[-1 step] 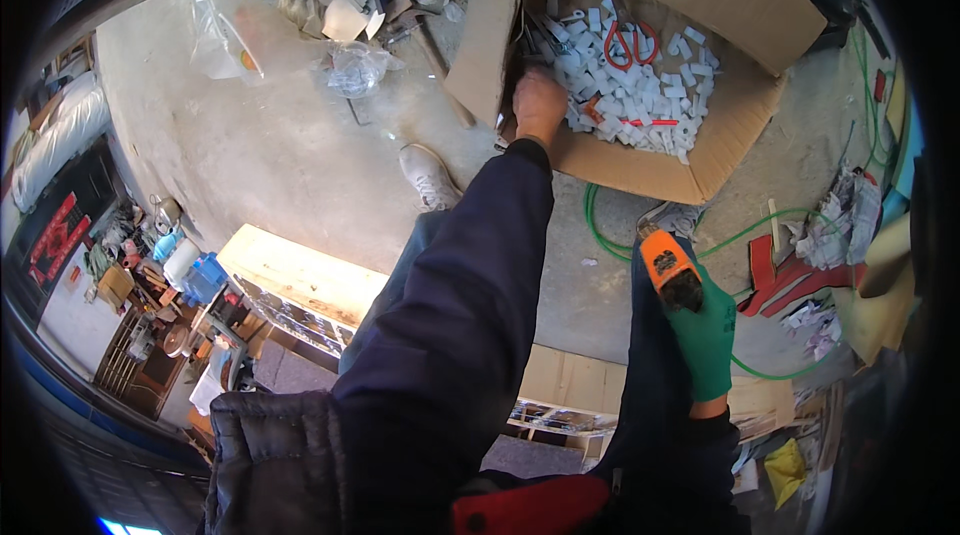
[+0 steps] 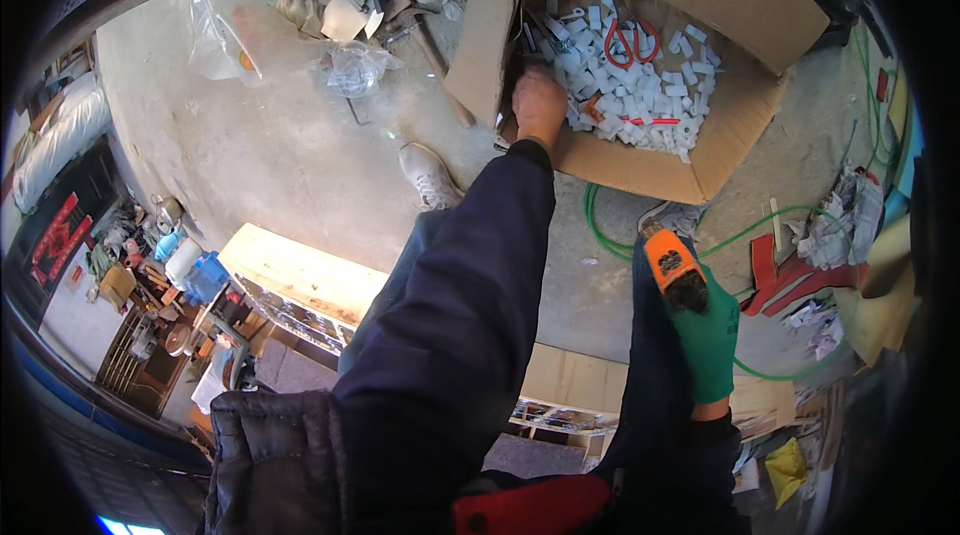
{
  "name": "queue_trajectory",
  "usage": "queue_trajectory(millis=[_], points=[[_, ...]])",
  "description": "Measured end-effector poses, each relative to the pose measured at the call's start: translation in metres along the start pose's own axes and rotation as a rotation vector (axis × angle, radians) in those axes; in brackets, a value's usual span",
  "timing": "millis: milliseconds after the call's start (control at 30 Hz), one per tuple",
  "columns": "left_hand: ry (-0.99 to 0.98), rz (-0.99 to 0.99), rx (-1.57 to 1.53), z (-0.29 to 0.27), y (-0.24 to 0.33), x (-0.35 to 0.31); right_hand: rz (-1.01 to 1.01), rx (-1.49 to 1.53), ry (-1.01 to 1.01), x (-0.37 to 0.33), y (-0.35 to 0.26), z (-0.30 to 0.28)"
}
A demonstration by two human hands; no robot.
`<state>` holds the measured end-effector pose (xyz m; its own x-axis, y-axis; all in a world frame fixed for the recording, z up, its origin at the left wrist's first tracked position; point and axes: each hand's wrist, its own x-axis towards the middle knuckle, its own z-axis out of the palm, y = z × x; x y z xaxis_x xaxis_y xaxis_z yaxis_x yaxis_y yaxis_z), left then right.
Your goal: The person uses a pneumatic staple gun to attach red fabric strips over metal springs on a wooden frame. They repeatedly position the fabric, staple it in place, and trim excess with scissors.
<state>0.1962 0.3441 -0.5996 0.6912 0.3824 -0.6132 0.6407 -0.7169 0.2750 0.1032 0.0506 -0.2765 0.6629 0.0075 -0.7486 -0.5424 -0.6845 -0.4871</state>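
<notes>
My bare left hand (image 2: 540, 105) reaches into the left side of an open cardboard box (image 2: 700, 170). Its fingers are curled, their tips hidden in shadow by the box wall; whatever they hold cannot be made out. Beside it lies a heap of small white plastic pieces (image 2: 648, 95). Red-orange handled scissors or pliers (image 2: 631, 43) rest on the heap, near a thin red stick (image 2: 652, 121). Over my right thigh, my right hand (image 2: 708, 345), in a green glove, is closed around an orange hand tool (image 2: 668, 253) with a dark, dirty end. The tool's exact kind is unclear.
A hammer (image 2: 440, 70) lies on the concrete floor left of the box, near crumpled clear plastic (image 2: 360, 70). A green hose (image 2: 600, 230) loops past the box to the right. Red and tan scraps (image 2: 800, 285) lie at right; a wooden bench (image 2: 300, 270) stands at left.
</notes>
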Motion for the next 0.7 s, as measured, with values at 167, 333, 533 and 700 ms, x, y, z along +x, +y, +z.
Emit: queue_trajectory(millis=[167, 333, 533, 700], points=[[0.136, 0.005, 0.033, 0.005, 0.003, 0.001, 0.052, 0.079, 0.028, 0.007, -0.006, -0.013], [0.077, -0.029, -0.134, -0.003, 0.011, 0.001, 0.051, -0.007, 0.040, 0.009, 0.007, -0.015], [0.237, 0.040, -0.426, -0.045, 0.007, -0.047, -0.089, -0.085, 0.083, 0.012, 0.013, -0.005], [0.020, 0.011, -1.041, -0.126, 0.035, -0.112, -0.036, 0.177, 0.085, 0.004, -0.013, -0.022]])
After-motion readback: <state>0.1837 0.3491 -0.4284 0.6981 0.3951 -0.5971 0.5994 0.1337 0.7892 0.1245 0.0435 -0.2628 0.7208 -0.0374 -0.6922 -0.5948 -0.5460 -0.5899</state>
